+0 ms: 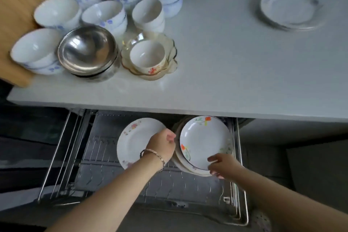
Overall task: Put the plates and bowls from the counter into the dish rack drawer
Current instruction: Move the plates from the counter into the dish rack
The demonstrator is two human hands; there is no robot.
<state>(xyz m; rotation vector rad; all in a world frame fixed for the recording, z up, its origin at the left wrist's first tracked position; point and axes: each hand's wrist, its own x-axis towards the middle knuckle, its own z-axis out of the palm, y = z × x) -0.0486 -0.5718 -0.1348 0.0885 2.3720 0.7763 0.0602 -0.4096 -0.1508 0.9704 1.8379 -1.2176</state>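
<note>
Standing on edge over the wire drawer (62, 149), the pink-flowered plate (135, 143) is gripped by the left hand (162, 145), fingers curled round its right rim, while the right hand (223, 165) pinches the lower rim of a leaning pile of plates (203, 141) just beside it, thumb on the top plate's face and fingers below. The two sit close, so I judge the likeliest mishap to be rim knocking rim as the single plate goes down, or the plate missing the wires and tipping flat; the leaning pile could also slide if the right hand lets go too soon. On the counter (216, 66) wait many white bowls (56, 12), a steel bowl (86, 51) and a glass dish (170, 49) with a small bowl in it, some near the edge. The far stack (290, 9) at right is blurred, its count unclear. The counter's lip hides the drawer's back, and how many plates the pile holds is hard to tell
</note>
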